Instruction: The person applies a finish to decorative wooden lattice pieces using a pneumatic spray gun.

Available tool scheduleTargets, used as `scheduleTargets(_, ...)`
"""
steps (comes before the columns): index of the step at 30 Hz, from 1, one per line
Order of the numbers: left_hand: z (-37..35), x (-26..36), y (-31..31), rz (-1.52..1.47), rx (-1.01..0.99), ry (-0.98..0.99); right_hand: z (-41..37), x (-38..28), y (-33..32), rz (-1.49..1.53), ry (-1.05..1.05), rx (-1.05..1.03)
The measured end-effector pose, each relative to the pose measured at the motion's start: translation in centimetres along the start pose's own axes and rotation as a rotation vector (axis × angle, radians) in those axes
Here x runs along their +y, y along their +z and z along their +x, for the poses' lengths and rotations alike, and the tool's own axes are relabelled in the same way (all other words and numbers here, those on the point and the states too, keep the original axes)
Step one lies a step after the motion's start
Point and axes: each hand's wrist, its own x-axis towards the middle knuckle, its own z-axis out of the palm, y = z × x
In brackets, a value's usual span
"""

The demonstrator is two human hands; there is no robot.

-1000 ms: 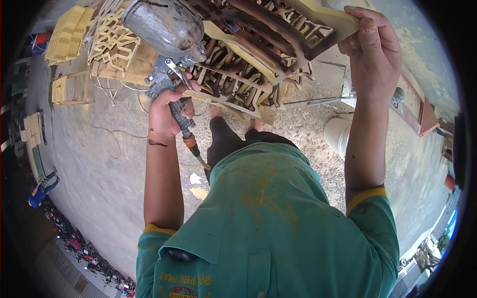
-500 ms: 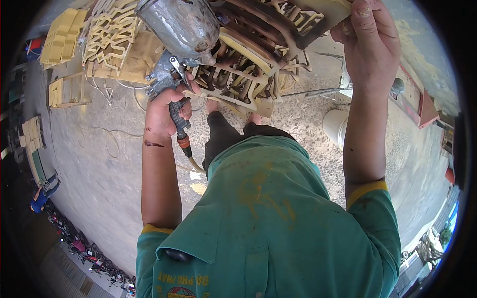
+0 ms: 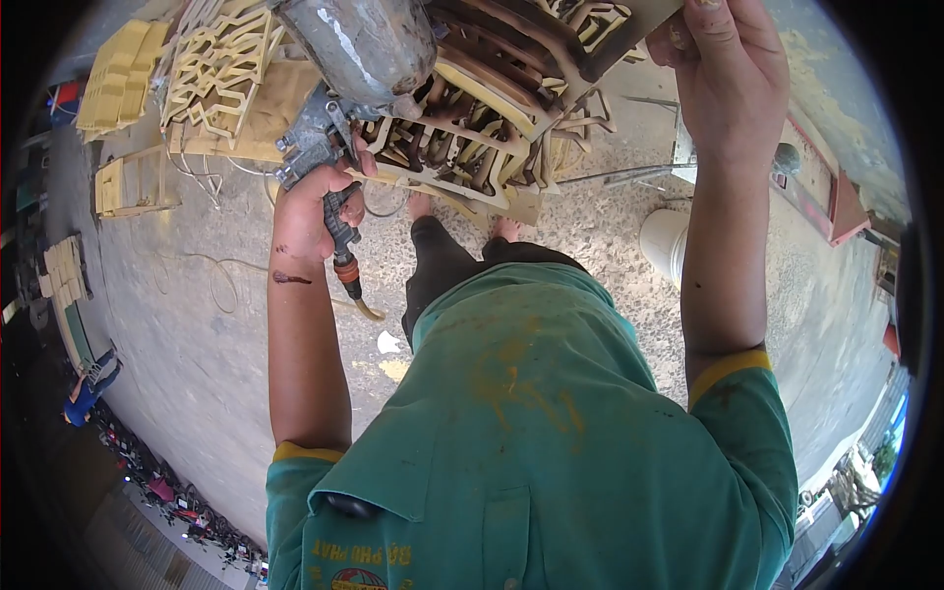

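My left hand (image 3: 313, 211) grips the handle of a metal spray gun (image 3: 344, 79) with a dented steel cup on top and an orange hose fitting below the grip. The gun's nozzle sits close against a carved wooden lattice panel (image 3: 492, 108), pale yellow with brown stain on its bars. My right hand (image 3: 723, 84) holds the upper right edge of that panel, tilting it up off the ground. My green shirt fills the lower middle of the view.
More pale lattice pieces (image 3: 221, 74) and stacks of small wooden blocks (image 3: 118, 74) lie on the concrete floor at the upper left. A white bucket (image 3: 667, 246) stands to the right of my feet. Thin wires trail across the floor.
Both hands and the panel have risen toward the top of the view. The spray gun has shifted up and slightly left along the lattice.
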Motion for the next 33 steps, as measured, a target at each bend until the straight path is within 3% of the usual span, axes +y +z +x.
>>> scheduleTargets(8, -0.8, 0.5, 0.3, 0.036, -0.048, 0.007, 0.0, 0.1, 0.1, -0.024, -0.01, 0.029)
scheduleTargets(11, -0.4, 1.0, 0.4, 0.104, 0.011, 0.11, 0.0, 0.0, 0.0, -0.037, -0.008, 0.024)
scheduleTargets(26, -1.0, 3.5, 0.8, 0.325, -0.083, 0.051, 0.2, 0.2, 0.1, 0.033, 0.04, 0.007)
scheduleTargets(33, -0.4, 3.8, -0.5, 0.55, -0.062, 0.141, 0.2, 0.3, -0.1, 0.066, 0.059, -0.035)
